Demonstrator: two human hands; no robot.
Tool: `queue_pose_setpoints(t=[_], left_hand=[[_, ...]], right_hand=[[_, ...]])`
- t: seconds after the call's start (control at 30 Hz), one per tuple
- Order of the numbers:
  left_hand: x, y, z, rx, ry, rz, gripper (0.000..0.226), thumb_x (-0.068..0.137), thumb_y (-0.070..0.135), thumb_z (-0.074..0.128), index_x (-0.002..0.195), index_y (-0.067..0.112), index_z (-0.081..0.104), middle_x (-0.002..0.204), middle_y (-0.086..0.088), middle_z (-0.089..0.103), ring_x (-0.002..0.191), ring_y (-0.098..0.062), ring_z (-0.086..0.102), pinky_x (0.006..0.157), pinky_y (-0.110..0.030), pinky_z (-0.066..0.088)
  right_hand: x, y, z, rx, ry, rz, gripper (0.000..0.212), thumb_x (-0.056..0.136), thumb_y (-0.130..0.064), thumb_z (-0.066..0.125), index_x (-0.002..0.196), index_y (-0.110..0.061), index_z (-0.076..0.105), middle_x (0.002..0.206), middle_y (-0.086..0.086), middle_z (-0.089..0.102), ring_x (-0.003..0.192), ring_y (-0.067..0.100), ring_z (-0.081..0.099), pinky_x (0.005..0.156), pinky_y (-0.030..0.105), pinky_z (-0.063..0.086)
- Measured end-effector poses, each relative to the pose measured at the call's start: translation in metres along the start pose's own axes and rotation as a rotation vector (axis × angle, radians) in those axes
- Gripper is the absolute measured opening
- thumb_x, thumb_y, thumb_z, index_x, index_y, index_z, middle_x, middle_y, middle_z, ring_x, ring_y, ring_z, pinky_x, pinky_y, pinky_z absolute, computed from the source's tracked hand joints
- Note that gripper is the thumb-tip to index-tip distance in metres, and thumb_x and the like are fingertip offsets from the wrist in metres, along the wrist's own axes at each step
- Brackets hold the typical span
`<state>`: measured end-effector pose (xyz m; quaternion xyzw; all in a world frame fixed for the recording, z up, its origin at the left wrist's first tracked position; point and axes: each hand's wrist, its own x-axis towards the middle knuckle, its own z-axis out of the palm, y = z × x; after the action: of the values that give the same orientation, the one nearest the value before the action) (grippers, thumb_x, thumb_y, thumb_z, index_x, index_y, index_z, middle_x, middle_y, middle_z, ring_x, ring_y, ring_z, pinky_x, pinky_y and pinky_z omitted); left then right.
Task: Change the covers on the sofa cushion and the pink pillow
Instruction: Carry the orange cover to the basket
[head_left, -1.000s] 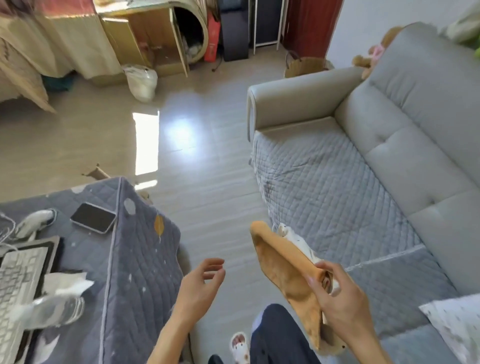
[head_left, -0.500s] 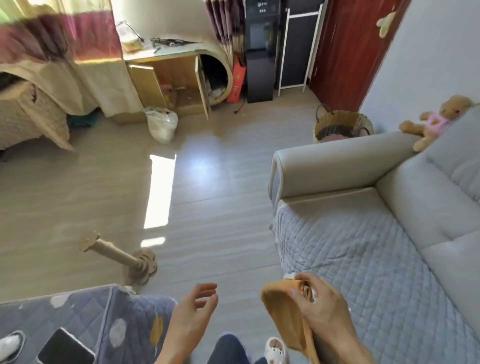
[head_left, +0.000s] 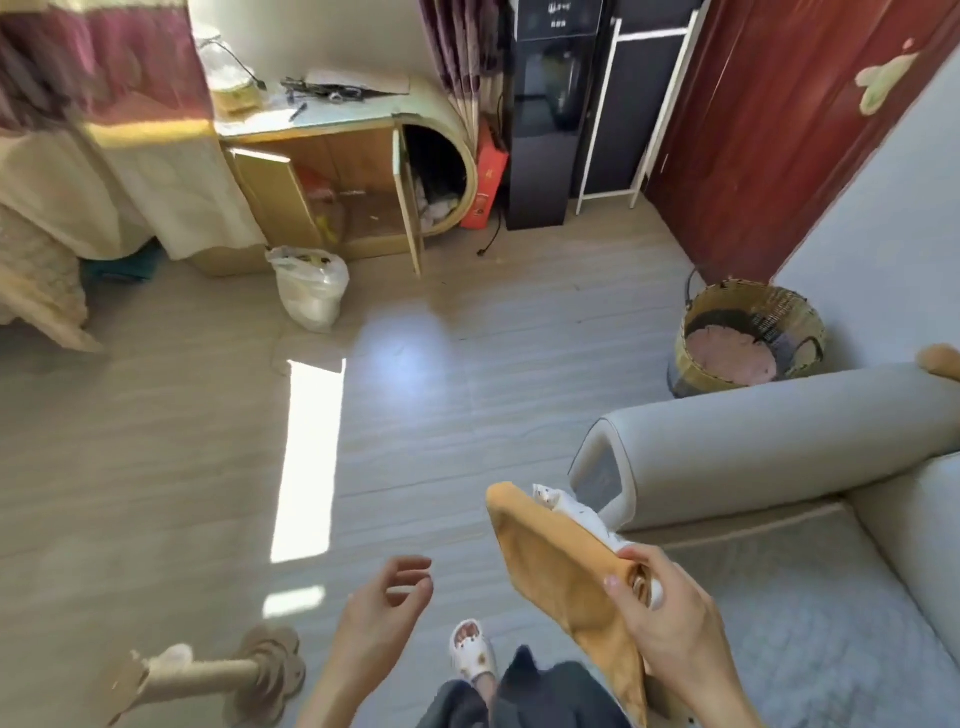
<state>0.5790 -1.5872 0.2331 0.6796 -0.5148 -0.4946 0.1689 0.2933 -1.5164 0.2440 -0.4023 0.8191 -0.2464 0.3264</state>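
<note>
Right hand (head_left: 670, 618) grips orange cover (head_left: 561, 566), seemingly pointing up-left.

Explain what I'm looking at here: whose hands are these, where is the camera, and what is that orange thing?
There is no machine: a person wears a camera on the head, looking forward and down at their own hands. The right hand grips an orange cloth cover with some white fabric showing at its edge. The left hand holds nothing, its fingers loosely curled. To the right is a grey sofa; behind its arm stands a woven basket. A plastic bag sits on the floor.
</note>
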Motion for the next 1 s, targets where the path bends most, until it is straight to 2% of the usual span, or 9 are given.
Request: queue_pose_setpoints(t=[0.1,0.17,0.4,0.53,0.77,0.83,0.9,1.0], left_hand=[[0.086,0.065,-0.025,0.05,-0.067,0.074,0.013,0.092,0.024,0.067,0.102,0.033,0.067,0.096,0.012,0.072,0.079,0.006,0.065,0.067,-0.011,0.049],[0.142,0.106,-0.033,0.086,-0.101,0.123,0.014,0.092,0.024,0.067,0.103,0.034,0.066,0.096,0.013,0.072,0.08,0.007,0.065,0.066,-0.009,0.048],[0.336,0.212,-0.022,0.158,-0.195,0.182,0.015,0.092,0.022,0.068,0.103,0.033,0.068,0.097,0.01,0.073,0.08,0.006,0.067,0.066,-0.009,0.048],[0.421,0.273,-0.014,0.228,-0.233,0.171,0.013,0.093,0.028,0.066,0.102,0.037,0.066,0.095,0.014,0.072,0.078,0.011,0.065,0.066,-0.013,0.048],[0.55,0.371,0.012,0.303,-0.333,0.169,0.016,0.09,0.024,0.069,0.095,0.038,0.068,0.088,0.017,0.073,0.074,0.009,0.067,0.069,-0.018,0.051],[0.591,0.397,0.027,0.334,-0.368,0.178,0.018,0.089,0.021,0.07,0.094,0.038,0.069,0.086,0.018,0.073,0.074,0.006,0.068,0.067,-0.016,0.049],[0.632,0.431,0.045,0.361,-0.409,0.183,0.017,0.09,0.022,0.069,0.093,0.039,0.068,0.086,0.017,0.073,0.072,0.008,0.066,0.063,-0.012,0.048],[0.699,0.485,0.072,0.454,-0.504,0.264,0.014,0.09,0.027,0.069,0.093,0.04,0.066,0.082,0.031,0.068,0.077,0.008,0.066,0.068,-0.016,0.05]], right_hand=[[0.054,-0.038,0.006,0.057,0.039,0.05,0.025,0.079,-0.036,0.076,0.095,-0.049,0.061,0.093,-0.021,0.065,0.09,0.001,0.06,0.072,0.018,0.041],[0.092,-0.058,0.009,0.08,0.063,0.088,0.025,0.079,-0.036,0.077,0.094,-0.049,0.062,0.094,-0.022,0.065,0.091,-0.001,0.059,0.072,0.013,0.039],[0.269,-0.108,0.023,0.12,0.143,0.199,0.023,0.077,-0.046,0.074,0.093,-0.051,0.059,0.098,-0.02,0.066,0.095,0.01,0.062,0.08,0.03,0.047],[0.376,-0.155,0.002,0.091,0.171,0.202,0.022,0.08,-0.043,0.072,0.094,-0.049,0.056,0.094,-0.015,0.064,0.093,0.011,0.061,0.074,0.023,0.037],[0.529,-0.214,-0.043,0.11,0.244,0.175,0.025,0.082,-0.039,0.072,0.103,-0.041,0.06,0.097,-0.02,0.062,0.089,0.002,0.053,0.078,0.021,0.037],[0.567,-0.221,-0.051,0.121,0.275,0.207,0.023,0.082,-0.039,0.071,0.101,-0.042,0.06,0.096,-0.022,0.061,0.088,0.0,0.052,0.076,0.019,0.037],[0.603,-0.226,-0.058,0.14,0.302,0.26,0.021,0.082,-0.039,0.07,0.098,-0.045,0.058,0.094,-0.025,0.061,0.087,-0.002,0.054,0.072,0.01,0.036],[0.647,-0.228,-0.066,0.161,0.306,0.353,0.02,0.083,-0.037,0.07,0.097,-0.043,0.058,0.092,-0.027,0.06,0.085,-0.005,0.054,0.07,0.005,0.036]])
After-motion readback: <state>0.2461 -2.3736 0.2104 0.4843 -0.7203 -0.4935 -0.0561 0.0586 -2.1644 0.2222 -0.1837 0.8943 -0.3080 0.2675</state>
